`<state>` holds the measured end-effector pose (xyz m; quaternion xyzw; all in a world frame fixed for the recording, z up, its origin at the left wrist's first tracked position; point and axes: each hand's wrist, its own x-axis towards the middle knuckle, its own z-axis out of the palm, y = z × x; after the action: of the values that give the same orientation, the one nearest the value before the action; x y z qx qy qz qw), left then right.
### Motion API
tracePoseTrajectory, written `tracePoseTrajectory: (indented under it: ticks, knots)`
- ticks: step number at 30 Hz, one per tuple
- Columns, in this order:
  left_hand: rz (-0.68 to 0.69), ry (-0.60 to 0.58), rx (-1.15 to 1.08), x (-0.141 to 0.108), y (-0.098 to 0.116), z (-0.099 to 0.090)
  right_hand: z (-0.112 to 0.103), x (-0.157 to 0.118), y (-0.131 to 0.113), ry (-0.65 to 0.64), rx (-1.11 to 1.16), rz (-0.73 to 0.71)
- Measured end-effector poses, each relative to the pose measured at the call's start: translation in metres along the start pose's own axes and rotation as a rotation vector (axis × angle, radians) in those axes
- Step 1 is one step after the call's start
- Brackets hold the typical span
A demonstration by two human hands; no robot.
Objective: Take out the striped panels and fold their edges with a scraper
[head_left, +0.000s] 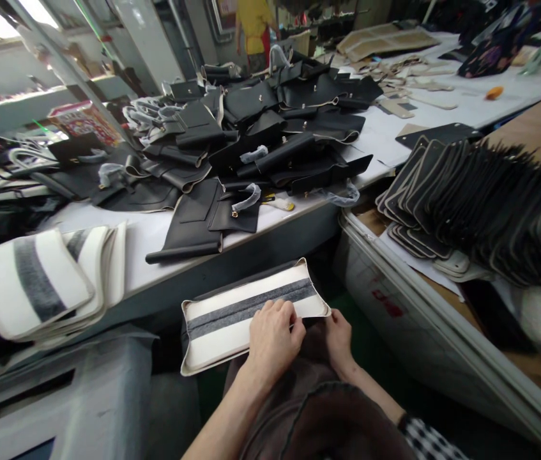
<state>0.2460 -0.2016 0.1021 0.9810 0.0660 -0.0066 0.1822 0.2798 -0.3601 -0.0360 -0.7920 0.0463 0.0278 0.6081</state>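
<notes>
Over my lap is a boxy bag piece (232, 332), its white face crossed by a dark grey stripe and its corners standing up. My left hand (274, 329) is closed over its near long edge, with curled fingers resting on the white and grey face. At the near right corner, my right hand (338, 335) grips the edge; its fingertips are partly hidden behind the corner. Dark material shows along the piece's far side and under its near right edge.
Black leather bag parts (270, 121) with wrapped handles cover the white table (140, 246). White striped panels (40, 281) overhang its left edge. A grey machine (107, 390) stands at lower left. On the right, a bin (395, 287) holds rows of dark panels (485, 198). A person (253, 29) stands far back.
</notes>
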Motion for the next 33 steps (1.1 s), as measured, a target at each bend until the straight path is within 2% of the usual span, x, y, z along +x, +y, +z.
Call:
tracePoseTrajectory:
  ticks: [2, 3, 5, 7, 9, 13, 16, 21, 25, 27, 30, 33]
  knots:
    - [0.002, 0.012, 0.005, -0.001, 0.001, 0.0, -0.016, -0.016, -0.009, 0.005, -0.045, -0.141]
    - [0.001, 0.017, 0.006, -0.001, 0.001, 0.0, -0.023, -0.025, -0.015, -0.017, -0.093, -0.286]
    - [0.002, 0.024, 0.004, -0.002, 0.001, 0.0, -0.034, -0.04, -0.028, -0.056, -0.225, -0.664]
    - [0.006, 0.03, 0.0, -0.003, 0.001, 0.0, -0.036, -0.046, -0.038, -0.064, -0.372, -0.978]
    - [0.012, 0.039, -0.009, -0.002, 0.0, 0.001, -0.03, -0.044, -0.045, -0.047, -0.476, -1.1]
    - [0.015, 0.063, -0.011, -0.001, -0.002, 0.004, -0.011, -0.035, -0.044, -0.011, -0.623, -1.134]
    - [0.018, 0.063, -0.004, -0.005, -0.004, 0.005, -0.005, -0.037, -0.04, 0.016, -0.669, -1.126]
    - [0.118, 0.06, -0.118, -0.028, -0.013, 0.002, -0.004, -0.043, -0.041, 0.043, -0.707, -1.106]
    - [0.028, 0.151, -0.142, -0.051, -0.032, -0.008, -0.001, -0.044, -0.045, 0.047, -0.71, -1.107]
    - [0.02, 0.139, -0.095, -0.058, -0.045, -0.01, 0.001, -0.045, -0.046, 0.052, -0.707, -1.111]
    - [0.047, 0.12, -0.074, -0.062, -0.061, -0.007, 0.005, -0.047, -0.047, 0.061, -0.674, -1.114]
    - [0.031, 0.142, -0.085, -0.06, -0.065, 0.0, 0.009, -0.05, -0.048, 0.046, -0.632, -1.118]
